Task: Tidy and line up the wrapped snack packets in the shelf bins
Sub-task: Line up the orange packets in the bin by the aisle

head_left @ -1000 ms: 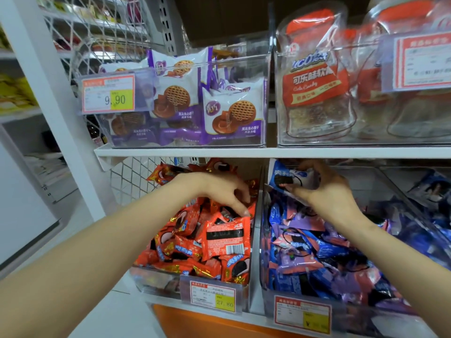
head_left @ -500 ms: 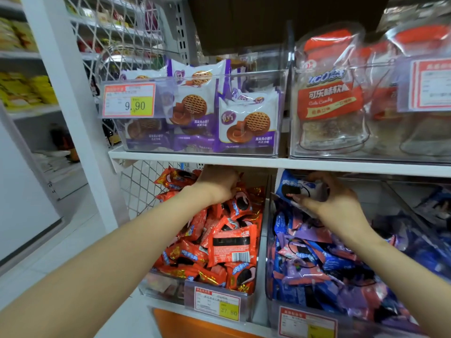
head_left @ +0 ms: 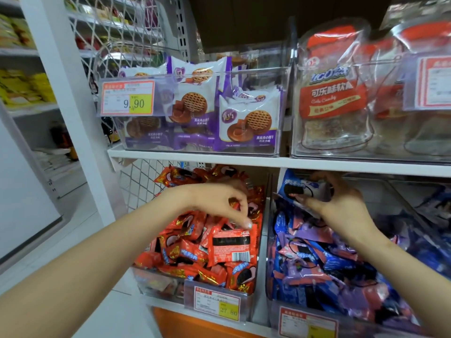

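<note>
Two grips are working the lower bins. The right grip (head_left: 341,206) is pinching a blue packet (head_left: 295,189) upright at the back left corner of the blue bin (head_left: 269,264), probably starting a row. The left grip (head_left: 219,203), curled, is meeting the top edge of a red packet (head_left: 231,245) at the right wall of the red bin (head_left: 157,281); whether it is pinching cannot be told.

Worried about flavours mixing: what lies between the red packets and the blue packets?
In the head view, only the bins' clear side walls stand between them.

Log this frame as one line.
step: tidying packets | left hand: fingertip on red packet top edge | right hand: holds blue packet raised
</note>
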